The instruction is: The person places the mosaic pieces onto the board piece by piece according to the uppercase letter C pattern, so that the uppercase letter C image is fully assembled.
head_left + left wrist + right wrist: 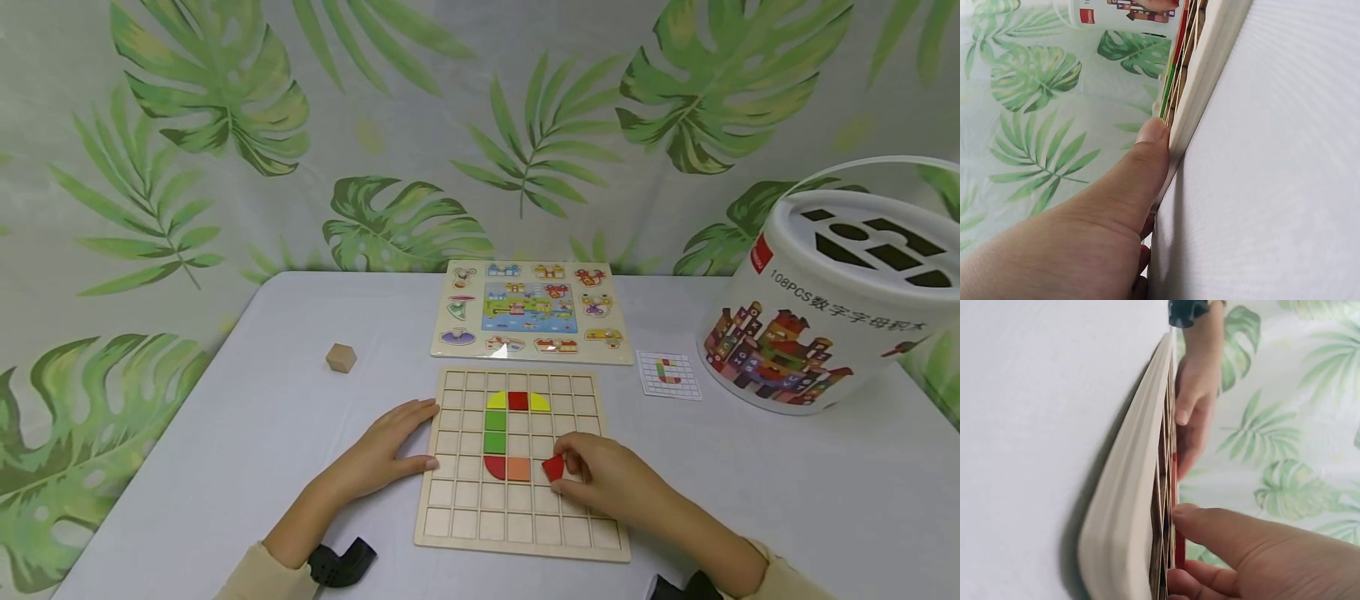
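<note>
The right hand (603, 477) pinches a red piece (553, 467) in its fingers, low and just right of the middle of the frame, over the grid board (517, 521). It looks like the piece-fitting step: next it needs turning to sit beside the orange piece (518, 469). The left hand (390, 450) lies flat with straight fingers, steadying the board's left edge.

The wooden grid board (1125, 506) runs edge-on from about six o'clock up to twelve, its pale rim against the grey table (1035, 425) at nine o'clock. At five o'clock the right hand (1260, 556) fills the corner — its thumb lies against the grid face, touching a thin red piece (1175, 481) seen on edge. Toward one o'clock the left hand (1194, 406) rests flat against the board's far side, a black strap above it. Leaf-print cloth (1285, 444) covers three o'clock.
</note>
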Available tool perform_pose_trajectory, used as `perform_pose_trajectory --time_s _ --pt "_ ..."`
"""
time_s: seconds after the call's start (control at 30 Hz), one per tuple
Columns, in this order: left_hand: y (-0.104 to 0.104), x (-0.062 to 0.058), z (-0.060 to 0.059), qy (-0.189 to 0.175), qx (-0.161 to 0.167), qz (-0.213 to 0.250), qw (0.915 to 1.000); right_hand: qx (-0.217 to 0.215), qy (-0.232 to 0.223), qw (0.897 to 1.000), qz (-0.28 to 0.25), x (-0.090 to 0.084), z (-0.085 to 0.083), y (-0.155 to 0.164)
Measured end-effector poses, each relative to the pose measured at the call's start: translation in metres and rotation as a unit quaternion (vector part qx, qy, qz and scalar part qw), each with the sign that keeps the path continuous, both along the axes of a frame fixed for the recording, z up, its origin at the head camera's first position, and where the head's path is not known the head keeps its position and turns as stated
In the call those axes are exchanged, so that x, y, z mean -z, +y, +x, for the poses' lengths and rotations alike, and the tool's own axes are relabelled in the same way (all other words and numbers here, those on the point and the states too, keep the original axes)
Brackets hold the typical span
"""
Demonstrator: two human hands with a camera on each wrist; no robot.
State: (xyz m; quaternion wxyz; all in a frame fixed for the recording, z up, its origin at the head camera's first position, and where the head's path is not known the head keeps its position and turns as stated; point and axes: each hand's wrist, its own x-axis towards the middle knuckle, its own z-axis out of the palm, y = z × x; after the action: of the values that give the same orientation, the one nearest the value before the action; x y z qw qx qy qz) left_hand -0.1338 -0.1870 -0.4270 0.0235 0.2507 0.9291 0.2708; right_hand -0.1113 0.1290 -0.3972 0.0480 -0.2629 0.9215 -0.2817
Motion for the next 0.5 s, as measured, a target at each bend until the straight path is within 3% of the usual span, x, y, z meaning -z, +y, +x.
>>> perform_pose_trajectory --time_s 0.17,0.4,0.5 --pt "-0.0002 0.0006 -0.0002 0.0 0.0 0.001 1.0 0.008 0.019 1.0 0.014 0.0027 -0.0008 -0.002" --pt "0.0 -0.0002 0.0004 0.001 0.004 0.002 1.0 -0.04 0.028 0.998 -0.043 0.0064 -0.0025 -0.0009" --pt "0.0002 -0.0018 0.001 -0.001 0.005 0.003 1.0 -0.04 0.034 0.998 -0.045 0.0076 -0.003 -0.0022"
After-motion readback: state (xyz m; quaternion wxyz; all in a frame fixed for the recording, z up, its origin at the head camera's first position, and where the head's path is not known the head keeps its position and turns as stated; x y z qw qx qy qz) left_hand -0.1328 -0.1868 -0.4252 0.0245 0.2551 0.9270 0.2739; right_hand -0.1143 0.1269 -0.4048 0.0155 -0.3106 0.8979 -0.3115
